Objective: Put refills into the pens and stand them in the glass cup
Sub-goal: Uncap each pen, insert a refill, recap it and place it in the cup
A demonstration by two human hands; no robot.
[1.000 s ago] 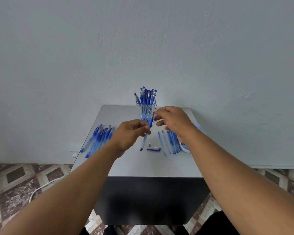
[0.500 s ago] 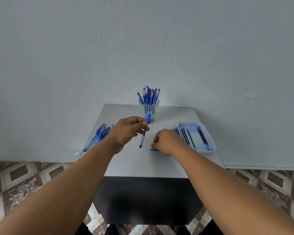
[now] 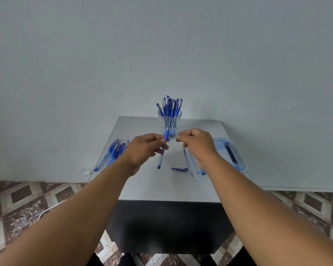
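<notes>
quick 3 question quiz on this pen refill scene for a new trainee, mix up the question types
1. True or false: the glass cup at the back of the table already holds several pens.
2. Which hand grips the pen that is lifted off the table? A) left hand B) right hand C) both
3. Fill in: the loose pen cap lies on the table, and the pile of pens lies to its ____.

Key: 1 true; 2 A; 3 left. Whether the right hand pinches anything cannot be told: its fingers are curled, but nothing shows in them.
</notes>
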